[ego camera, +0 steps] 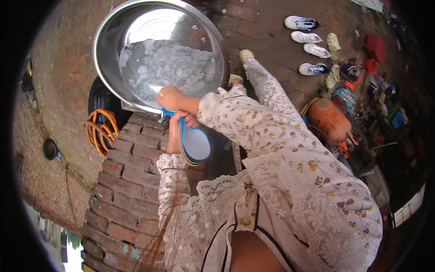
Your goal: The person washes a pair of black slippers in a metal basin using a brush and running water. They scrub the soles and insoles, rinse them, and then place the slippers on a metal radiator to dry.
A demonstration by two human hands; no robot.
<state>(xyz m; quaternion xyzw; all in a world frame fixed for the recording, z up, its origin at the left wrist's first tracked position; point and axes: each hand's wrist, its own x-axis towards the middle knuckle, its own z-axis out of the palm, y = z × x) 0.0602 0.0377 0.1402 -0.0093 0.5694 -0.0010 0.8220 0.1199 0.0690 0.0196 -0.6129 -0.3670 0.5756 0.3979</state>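
Note:
My left hand (180, 127) grips a blue-edged insole (196, 144) with a pale grey face; darker and beige layers show along its edge, perhaps a second insole. Its rounded end points down towards my body. Just above, my right hand (171, 98) is curled into a fist over the insole's narrow blue end. Whether those fingers hold anything is hidden. Both hands are at the near rim of a large stainless steel basin (102, 64). Grey, sudsy water (159, 68) lies in the basin, with foam patches on its surface.
Below the basin are a brick ledge (132, 173), a black tyre (98, 95) and a coiled orange hose (102, 131). Several shoes (306, 36) lie on the brick ground at the upper right. An orange gas cylinder (329, 119) and assorted clutter (384, 88) are to the right.

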